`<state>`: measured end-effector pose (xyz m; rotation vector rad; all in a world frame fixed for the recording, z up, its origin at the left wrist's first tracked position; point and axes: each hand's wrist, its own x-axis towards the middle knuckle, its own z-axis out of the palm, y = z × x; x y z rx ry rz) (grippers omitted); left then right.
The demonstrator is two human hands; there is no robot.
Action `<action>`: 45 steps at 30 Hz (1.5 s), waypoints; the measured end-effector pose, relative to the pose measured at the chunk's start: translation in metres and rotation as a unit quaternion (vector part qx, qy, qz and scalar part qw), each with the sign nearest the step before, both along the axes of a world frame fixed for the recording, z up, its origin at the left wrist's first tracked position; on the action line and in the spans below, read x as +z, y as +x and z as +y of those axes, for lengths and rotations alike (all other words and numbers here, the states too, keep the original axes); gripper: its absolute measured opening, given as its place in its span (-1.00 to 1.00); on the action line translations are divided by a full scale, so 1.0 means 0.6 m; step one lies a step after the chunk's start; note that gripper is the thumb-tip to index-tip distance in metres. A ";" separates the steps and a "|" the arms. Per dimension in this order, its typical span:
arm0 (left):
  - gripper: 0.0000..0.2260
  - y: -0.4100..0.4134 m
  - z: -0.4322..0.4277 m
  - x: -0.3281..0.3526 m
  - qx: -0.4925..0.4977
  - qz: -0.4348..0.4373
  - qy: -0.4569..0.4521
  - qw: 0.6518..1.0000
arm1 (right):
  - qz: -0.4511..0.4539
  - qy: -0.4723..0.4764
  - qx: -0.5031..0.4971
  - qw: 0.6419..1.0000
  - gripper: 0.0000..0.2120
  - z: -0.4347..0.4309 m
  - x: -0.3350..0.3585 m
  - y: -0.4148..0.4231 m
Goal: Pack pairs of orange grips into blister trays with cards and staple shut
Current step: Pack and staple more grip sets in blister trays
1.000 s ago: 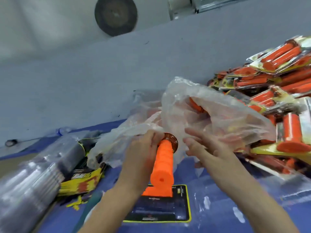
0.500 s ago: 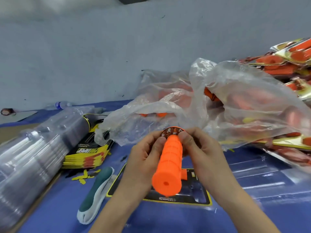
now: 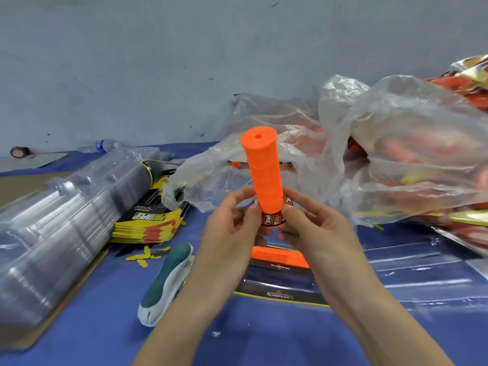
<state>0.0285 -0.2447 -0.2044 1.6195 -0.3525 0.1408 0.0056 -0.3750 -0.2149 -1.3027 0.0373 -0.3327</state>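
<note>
An orange grip point(image 3: 264, 178) is standing nearly upright in mid-air above the blue desk point(image 3: 264, 336), its holed end up and its printed flange at the bottom. Both hands are pinching that flange: the left hand point(image 3: 229, 223) from the left, the right hand point(image 3: 314, 223) from the right, fingers point(image 3: 293, 215) clenching it. Below them a card point(image 3: 280, 283) is lying flat. A stapler point(image 3: 169, 283) is resting just left of it. Further left are sitting stacked cards point(image 3: 148, 223) and clear trays point(image 3: 52, 228). Behind, a plastic bag point(image 3: 396, 154) is holding more grips.
</note>
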 end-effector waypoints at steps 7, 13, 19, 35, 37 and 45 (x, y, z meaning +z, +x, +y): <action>-0.42 -0.014 0.011 0.010 0.071 -0.171 0.019 0.982 | -0.056 -0.265 -0.157 0.950 -0.73 -0.047 0.018 -0.029; -0.73 -0.005 0.020 0.007 0.023 -0.064 0.011 0.998 | -0.096 -0.301 -0.202 0.927 -0.66 -0.066 0.006 -0.036; -0.64 -0.007 0.012 0.008 -0.014 0.005 0.015 1.000 | -0.130 -0.368 -0.251 0.886 -0.68 -0.078 -0.003 -0.043; -0.79 -0.022 0.010 -0.006 -0.020 -0.162 0.287 0.944 | -0.224 -0.521 -0.293 0.770 -0.67 -0.059 -0.014 -0.048; -0.79 -0.017 0.017 -0.009 -0.005 -0.174 0.307 0.936 | -0.223 -0.516 -0.260 0.785 -0.66 -0.056 -0.013 -0.049; -0.76 -0.014 0.029 -0.021 -0.027 -0.172 0.332 0.927 | -0.206 -0.535 -0.232 0.785 -0.62 -0.059 -0.007 -0.053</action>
